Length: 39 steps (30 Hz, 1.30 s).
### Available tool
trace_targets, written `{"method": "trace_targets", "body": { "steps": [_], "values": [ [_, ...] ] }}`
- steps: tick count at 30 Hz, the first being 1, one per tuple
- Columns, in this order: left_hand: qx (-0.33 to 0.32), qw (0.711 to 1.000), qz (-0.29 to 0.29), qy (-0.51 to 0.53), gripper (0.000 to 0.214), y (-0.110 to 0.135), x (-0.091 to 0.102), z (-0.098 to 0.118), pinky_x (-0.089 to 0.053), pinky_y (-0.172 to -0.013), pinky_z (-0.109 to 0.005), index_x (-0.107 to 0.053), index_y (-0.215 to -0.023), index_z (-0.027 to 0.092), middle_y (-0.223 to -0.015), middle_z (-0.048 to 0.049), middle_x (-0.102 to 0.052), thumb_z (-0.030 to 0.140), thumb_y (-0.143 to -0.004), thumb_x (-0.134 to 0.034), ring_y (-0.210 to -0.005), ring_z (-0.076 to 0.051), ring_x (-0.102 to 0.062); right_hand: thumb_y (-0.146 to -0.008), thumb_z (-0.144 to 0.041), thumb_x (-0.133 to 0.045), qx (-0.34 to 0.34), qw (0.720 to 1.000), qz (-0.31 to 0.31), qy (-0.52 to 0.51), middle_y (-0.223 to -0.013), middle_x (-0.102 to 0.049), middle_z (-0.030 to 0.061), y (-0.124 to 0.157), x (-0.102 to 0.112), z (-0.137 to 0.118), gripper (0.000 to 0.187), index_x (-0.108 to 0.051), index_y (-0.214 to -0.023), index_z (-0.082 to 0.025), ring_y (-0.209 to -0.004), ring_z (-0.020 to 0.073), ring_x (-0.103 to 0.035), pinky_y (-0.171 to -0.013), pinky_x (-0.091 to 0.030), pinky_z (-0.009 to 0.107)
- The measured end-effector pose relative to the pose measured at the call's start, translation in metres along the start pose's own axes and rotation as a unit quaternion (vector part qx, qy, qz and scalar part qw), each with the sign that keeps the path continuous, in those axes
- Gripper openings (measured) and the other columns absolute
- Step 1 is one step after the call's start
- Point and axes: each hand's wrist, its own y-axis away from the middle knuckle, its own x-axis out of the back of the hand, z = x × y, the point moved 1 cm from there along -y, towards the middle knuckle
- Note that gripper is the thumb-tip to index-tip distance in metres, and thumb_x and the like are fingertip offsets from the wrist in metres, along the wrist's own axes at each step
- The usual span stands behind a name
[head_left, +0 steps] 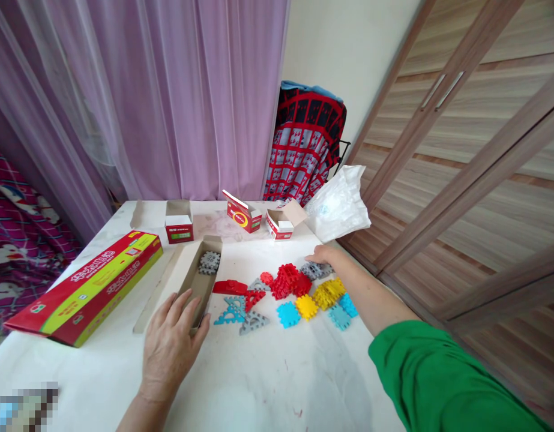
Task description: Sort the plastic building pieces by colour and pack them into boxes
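Note:
My left hand lies over the near end of a long open cardboard box, fingers apart and thumb along its right side. Grey toothed building pieces sit at the box's far end. On the right, my right hand has its fingers curled at a row of grey building pieces; the fingertips are partly hidden. Closest to it are stacked red pieces and yellow pieces. Blue square pieces lie nearer me. Between the hands are triangular pieces in blue, red and grey.
A long red and yellow box lies at the left. Small red-and-white cartons stand along the back, one with a raised lid. A white plastic bag sits at the back right corner, beside the wooden wardrobe.

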Motion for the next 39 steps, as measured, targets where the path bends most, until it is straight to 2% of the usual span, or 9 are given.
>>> {"method": "trace_targets", "body": {
  "steps": [3, 7, 15, 19, 24, 32, 39],
  "values": [
    [0.003, 1.000, -0.003, 0.002, 0.034, 0.000, 0.000, 0.000, -0.048, -0.096, -0.051, -0.063, -0.113, 0.018, -0.121, -0.0145, -0.064, 0.040, -0.087, -0.057, -0.119, -0.035, -0.054, -0.086, -0.058, -0.053, -0.022, 0.999, -0.045, -0.011, -0.126, -0.062, 0.0265, 0.006, 0.009, 0.004, 0.069, -0.064, -0.122, 0.001, -0.112, 0.0282, -0.062, -0.085, -0.045, 0.029],
    [0.003, 1.000, -0.003, 0.003, 0.034, 0.000, -0.001, 0.000, -0.048, -0.096, -0.051, -0.063, -0.112, 0.018, -0.122, -0.0144, -0.064, 0.041, -0.088, -0.056, -0.118, -0.035, -0.054, -0.083, -0.064, -0.052, -0.019, 0.998, -0.054, -0.017, -0.137, -0.055, 0.0213, 0.022, 0.016, 0.008, 0.074, -0.059, -0.132, -0.008, -0.122, 0.0301, -0.056, -0.094, -0.044, 0.033],
    [0.012, 1.000, -0.008, 0.020, 0.034, 0.000, -0.002, -0.001, -0.048, -0.097, -0.052, -0.064, -0.112, 0.019, -0.123, -0.0150, -0.064, 0.040, -0.087, -0.057, -0.119, -0.035, -0.053, -0.077, -0.060, -0.061, 0.000, 0.998, -0.068, 0.010, -0.136, -0.057, 0.0183, 0.051, -0.004, -0.004, 0.073, -0.056, -0.134, -0.014, -0.123, 0.0325, -0.055, -0.096, -0.045, 0.039],
    [0.012, 1.000, -0.007, 0.019, 0.034, 0.001, -0.002, -0.001, -0.048, -0.097, -0.051, -0.064, -0.113, 0.020, -0.123, -0.0140, -0.064, 0.041, -0.087, -0.056, -0.120, -0.034, -0.053, -0.077, -0.051, -0.062, 0.020, 0.998, -0.054, 0.003, -0.139, -0.055, 0.0169, 0.051, -0.010, -0.006, 0.077, -0.045, -0.143, -0.015, -0.125, 0.0300, -0.054, -0.098, -0.043, 0.038],
    [0.010, 1.000, -0.006, 0.013, 0.034, 0.000, -0.001, -0.001, -0.047, -0.097, -0.051, -0.064, -0.113, 0.019, -0.123, -0.0145, -0.064, 0.040, -0.088, -0.056, -0.119, -0.035, -0.053, -0.080, -0.046, -0.059, 0.027, 0.999, -0.037, 0.001, -0.134, -0.060, 0.0152, 0.048, -0.008, -0.009, 0.064, -0.051, -0.137, -0.017, -0.122, 0.0289, -0.056, -0.096, -0.043, 0.037],
    [0.004, 1.000, 0.002, -0.001, 0.032, -0.001, 0.002, 0.002, -0.048, -0.096, -0.049, -0.063, -0.111, 0.018, -0.122, -0.0135, -0.064, 0.039, -0.087, -0.058, -0.117, -0.034, -0.055, -0.077, -0.045, -0.063, 0.039, 0.998, -0.053, 0.001, -0.130, -0.062, 0.0170, 0.042, -0.009, -0.014, 0.065, -0.054, -0.134, -0.015, -0.117, 0.0296, -0.059, -0.091, -0.045, 0.035],
    [0.000, 1.000, -0.001, -0.006, 0.032, -0.001, 0.001, 0.001, -0.048, -0.097, -0.049, -0.063, -0.110, 0.016, -0.122, -0.0147, -0.064, 0.037, -0.087, -0.058, -0.118, -0.034, -0.054, -0.077, -0.039, -0.063, 0.045, 0.998, -0.035, -0.011, -0.125, -0.065, 0.0159, 0.040, -0.011, -0.009, 0.059, -0.057, -0.130, -0.015, -0.115, 0.0291, -0.061, -0.090, -0.045, 0.033]
  ]
}}
